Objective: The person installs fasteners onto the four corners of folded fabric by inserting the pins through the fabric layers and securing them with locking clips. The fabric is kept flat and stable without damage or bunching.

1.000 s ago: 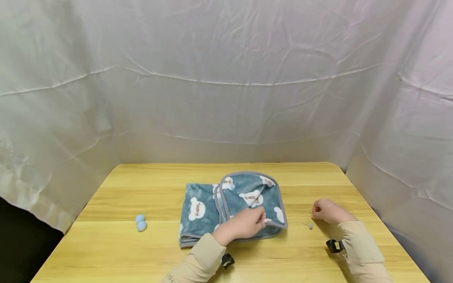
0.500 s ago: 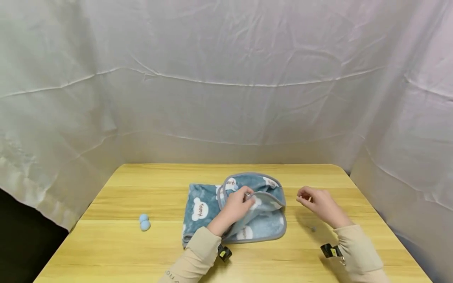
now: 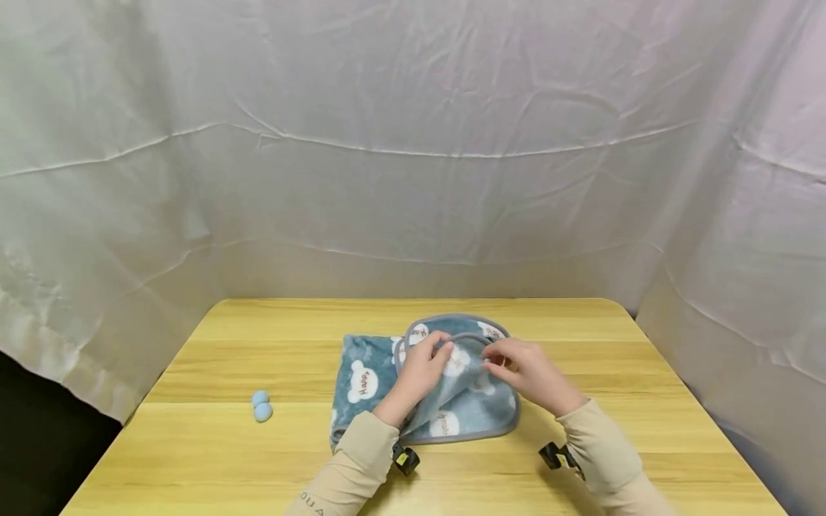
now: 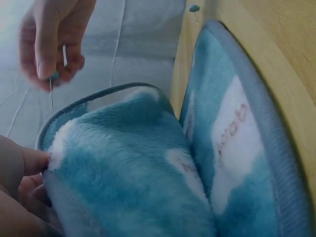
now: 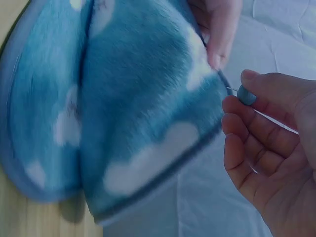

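Observation:
A folded teal fleece blanket (image 3: 381,358) with white bear-head prints and grey binding lies mid-table. My left hand (image 3: 419,369) pinches the bound edge of its top flap between thumb and fingers, holding the flap lifted. Just right of that grip, my right hand (image 3: 532,373) pinches a pin by its blue-green head (image 5: 247,95). In the left wrist view the pin's thin shaft (image 4: 51,94) points down toward the blanket's edge; whether its tip touches the fabric I cannot tell. Another pin (image 4: 194,8) lies on the table beyond the blanket, not visible in the head view.
Two small light-blue balls (image 3: 262,405) sit touching each other on the left of the wooden table (image 3: 193,459). Pale cloth curtains (image 3: 413,215) hang behind the table and at both sides.
My left hand has raised the blanket's flap and folded it back, exposing the layer beneath. My right hand has come up from the table and moved left to the flap's edge with the pin.

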Demonstrator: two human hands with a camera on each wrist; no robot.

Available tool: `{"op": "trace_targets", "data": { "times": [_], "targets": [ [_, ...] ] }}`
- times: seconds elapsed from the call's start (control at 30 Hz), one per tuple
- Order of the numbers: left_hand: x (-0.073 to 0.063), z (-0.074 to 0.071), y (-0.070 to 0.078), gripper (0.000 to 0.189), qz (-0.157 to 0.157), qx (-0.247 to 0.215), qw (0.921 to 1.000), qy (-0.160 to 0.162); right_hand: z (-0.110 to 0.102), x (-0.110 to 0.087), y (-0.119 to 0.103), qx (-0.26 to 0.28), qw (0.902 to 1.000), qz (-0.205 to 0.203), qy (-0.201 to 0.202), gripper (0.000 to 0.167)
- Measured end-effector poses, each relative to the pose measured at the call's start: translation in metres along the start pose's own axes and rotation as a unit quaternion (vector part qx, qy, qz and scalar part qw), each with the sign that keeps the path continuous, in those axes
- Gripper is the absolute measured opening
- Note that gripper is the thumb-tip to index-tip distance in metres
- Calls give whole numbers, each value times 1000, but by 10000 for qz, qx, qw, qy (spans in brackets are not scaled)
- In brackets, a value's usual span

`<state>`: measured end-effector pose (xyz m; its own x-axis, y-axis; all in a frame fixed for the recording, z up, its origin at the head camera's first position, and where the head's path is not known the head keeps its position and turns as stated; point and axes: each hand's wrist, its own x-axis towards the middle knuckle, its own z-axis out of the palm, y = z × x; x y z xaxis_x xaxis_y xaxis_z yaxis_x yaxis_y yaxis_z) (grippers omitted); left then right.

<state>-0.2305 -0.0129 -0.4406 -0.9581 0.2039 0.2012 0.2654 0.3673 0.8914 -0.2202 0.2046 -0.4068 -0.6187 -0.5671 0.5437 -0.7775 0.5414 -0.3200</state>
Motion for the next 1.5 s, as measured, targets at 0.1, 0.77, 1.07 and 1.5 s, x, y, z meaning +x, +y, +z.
{"op": "trace_targets", "data": {
  "times": [0.1,0.77,1.07,1.5],
  "targets": [
    [0,1,0,24,9,69,9999,84,9,5,-1,38,10000,30,-83,14],
    [-1,2,4,26,240,304,9991,-162,25,13,0,63,9999,-55,140,24],
    [-3,1,2,28,431,345,9974,-466,25,13,4,-864,9948,-37,532,80],
    [-5,-4,5,26,908,659,9896,-897,27,7,9,680,9854,1414,-666,39]
  ]
}}
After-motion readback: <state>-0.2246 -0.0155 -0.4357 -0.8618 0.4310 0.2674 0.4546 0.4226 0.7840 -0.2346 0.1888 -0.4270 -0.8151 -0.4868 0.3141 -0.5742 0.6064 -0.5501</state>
